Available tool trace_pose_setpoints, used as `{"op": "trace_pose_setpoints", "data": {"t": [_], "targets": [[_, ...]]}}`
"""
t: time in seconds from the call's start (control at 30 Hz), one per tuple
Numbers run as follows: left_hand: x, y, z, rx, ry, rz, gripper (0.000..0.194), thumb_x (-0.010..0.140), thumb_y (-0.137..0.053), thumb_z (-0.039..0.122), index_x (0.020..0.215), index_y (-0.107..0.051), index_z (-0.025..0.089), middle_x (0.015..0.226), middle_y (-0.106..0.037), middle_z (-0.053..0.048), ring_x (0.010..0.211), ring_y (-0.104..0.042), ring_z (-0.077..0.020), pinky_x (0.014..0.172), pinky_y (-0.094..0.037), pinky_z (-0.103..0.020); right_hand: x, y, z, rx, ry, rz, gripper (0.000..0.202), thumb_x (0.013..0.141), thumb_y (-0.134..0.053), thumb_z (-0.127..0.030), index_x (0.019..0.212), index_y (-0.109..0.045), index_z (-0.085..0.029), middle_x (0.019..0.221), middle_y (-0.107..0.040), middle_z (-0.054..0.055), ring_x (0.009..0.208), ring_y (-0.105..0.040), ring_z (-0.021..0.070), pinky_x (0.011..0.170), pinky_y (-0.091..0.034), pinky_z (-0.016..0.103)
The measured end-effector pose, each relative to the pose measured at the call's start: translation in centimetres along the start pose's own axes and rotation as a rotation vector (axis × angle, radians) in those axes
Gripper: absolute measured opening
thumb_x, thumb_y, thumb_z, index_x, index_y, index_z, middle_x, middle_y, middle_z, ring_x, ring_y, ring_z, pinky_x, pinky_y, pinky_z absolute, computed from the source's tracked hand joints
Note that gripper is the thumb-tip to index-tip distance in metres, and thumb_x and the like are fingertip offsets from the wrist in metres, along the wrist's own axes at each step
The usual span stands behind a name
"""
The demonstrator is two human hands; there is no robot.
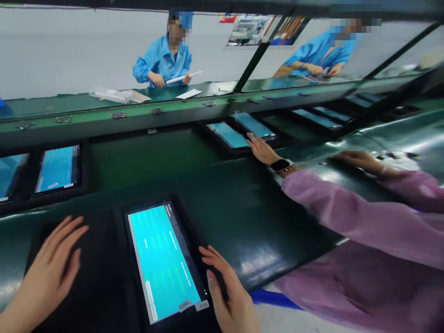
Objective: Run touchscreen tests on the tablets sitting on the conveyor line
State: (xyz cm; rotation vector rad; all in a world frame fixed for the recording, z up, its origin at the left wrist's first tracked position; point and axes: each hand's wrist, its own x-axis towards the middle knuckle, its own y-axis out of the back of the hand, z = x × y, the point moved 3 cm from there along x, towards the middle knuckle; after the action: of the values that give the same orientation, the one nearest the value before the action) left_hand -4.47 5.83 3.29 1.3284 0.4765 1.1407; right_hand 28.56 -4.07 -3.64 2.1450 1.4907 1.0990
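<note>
A tablet point(163, 259) with a lit cyan screen lies in a black tray point(118, 217) in front of me on the dark green workbench point(243, 217). My right hand point(225, 291) rests against the tablet's right edge, fingers slightly apart. My left hand point(52, 268) lies flat with spread fingers on a dark, unlit tablet point(93, 277) in the tray's left slot. Neither hand grips anything.
A co-worker in a pink sleeve point(347, 217) on my right reaches a hand point(260, 148) with a smartwatch to two lit tablets point(239, 132) on the conveyor. More lit tablets point(57, 169) sit at left. Across the line, two people in blue coats point(163, 60) work.
</note>
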Motion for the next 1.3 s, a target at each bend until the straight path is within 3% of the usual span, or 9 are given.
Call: {"op": "trace_pose_setpoints", "data": {"t": [0.07,0.17,0.27,0.4,0.53,0.73,0.9,1.03,1.3], "targets": [[4.1,-1.6,2.4,-0.014,-0.208,-0.134,0.042,0.097,-0.034,0.03,0.138,-0.037,0.037,0.14,-0.048,0.003,0.133,-0.041,-0.0212,0.112,-0.038,-0.042,-0.4,0.1,-0.5,0.009,0.009,0.004,0.019,0.096,-0.041,-0.019,0.11,-0.054,-0.022,0.118,-0.067,0.009,0.121,-0.057,0.0234,0.085,-0.058,0.035],[8.9,-5.6,4.3,0.03,-0.267,-0.469,0.037,0.099,-0.026,0.027,0.126,-0.05,0.019,0.129,-0.057,-0.007,0.12,-0.052,-0.0204,0.103,-0.044,-0.036,-1.0,0.0,-1.2,0.009,0.013,-0.011,0.021,0.096,-0.04,-0.017,0.11,-0.053,-0.023,0.119,-0.067,0.009,0.123,-0.056,0.0236,0.084,-0.059,0.036],[11.8,-8.7,5.3,0.086,-0.283,-0.542,0.035,0.096,-0.028,0.018,0.12,-0.053,0.013,0.121,-0.06,-0.011,0.113,-0.055,-0.0231,0.095,-0.045,-0.037,-1.5,-0.4,-2.0,-0.003,0.107,-0.09,0.022,0.093,-0.038,-0.013,0.108,-0.052,-0.023,0.12,-0.067,0.008,0.127,-0.051,0.0251,0.091,-0.057,0.044],[12.9,-10.7,6.3,0.17,-0.294,-0.558,0.035,0.092,-0.028,0.012,0.116,-0.054,0.008,0.112,-0.061,-0.017,0.103,-0.057,-0.0283,0.087,-0.045,-0.041,-2.1,-0.9,-2.8,-0.055,0.335,-0.293,0.021,0.085,-0.041,-0.006,0.097,-0.05,-0.022,0.119,-0.068,0.007,0.135,-0.041,0.0305,0.104,-0.04,0.062],[13.0,-11.0,7.2,0.235,-0.258,-0.537,0.035,0.093,-0.026,0.013,0.112,-0.054,0.004,0.105,-0.06,-0.021,0.095,-0.056,-0.0307,0.082,-0.044,-0.043,-2.0,-1.0,-2.6,-0.052,0.356,-0.373,0.021,0.084,-0.041,-0.007,0.097,-0.05,-0.022,0.121,-0.066,0.007,0.139,-0.035,0.0313,0.106,-0.036,0.065],[13.6,-11.3,8.1,0.262,-0.206,-0.547,0.043,0.097,-0.021,0.023,0.107,-0.057,0.003,0.101,-0.062,-0.023,0.093,-0.056,-0.033,0.081,-0.042,-0.046,-1.2,-0.9,-1.7,0.051,0.171,-0.185,0.022,0.093,-0.036,-0.012,0.109,-0.047,-0.023,0.126,-0.063,0.01,0.132,-0.045,0.0262,0.095,-0.053,0.051],[14.3,-11.2,7.9,0.228,-0.184,-0.6,0.042,0.099,-0.026,0.029,0.102,-0.061,0.007,0.096,-0.064,-0.018,0.094,-0.058,-0.0308,0.083,-0.042,-0.045,0.6,-1.8,-2.6,0.002,0.304,-0.281,0.021,0.09,-0.036,-0.009,0.102,-0.048,-0.021,0.125,-0.063,0.01,0.138,-0.036,0.0282,0.105,-0.04,0.062],[15.1,-10.7,7.3,0.135,-0.191,-0.67,0.036,0.098,-0.03,0.027,0.096,-0.063,0.013,0.082,-0.062,-0.009,0.082,-0.058,-0.0245,0.078,-0.042,-0.039,2.2,-2.6,-3.2,-0.041,0.367,-0.334,0.026,0.087,-0.035,-0.004,0.104,-0.049,-0.019,0.118,-0.066,0.009,0.141,-0.031,0.0299,0.107,-0.033,0.068],[15.6,-10.6,6.1,-0.158,-0.067,-0.735,0.057,0.098,-0.018,0.046,0.079,-0.063,0.016,0.071,-0.062,-0.008,0.071,-0.057,-0.0222,0.072,-0.041,-0.035,3.4,-3.3,-3.5,-0.018,0.442,-0.379,0.029,0.083,-0.036,-0.002,0.103,-0.049,-0.019,0.122,-0.064,0.008,0.14,-0.032,0.0316,0.108,-0.029,0.069]]}}
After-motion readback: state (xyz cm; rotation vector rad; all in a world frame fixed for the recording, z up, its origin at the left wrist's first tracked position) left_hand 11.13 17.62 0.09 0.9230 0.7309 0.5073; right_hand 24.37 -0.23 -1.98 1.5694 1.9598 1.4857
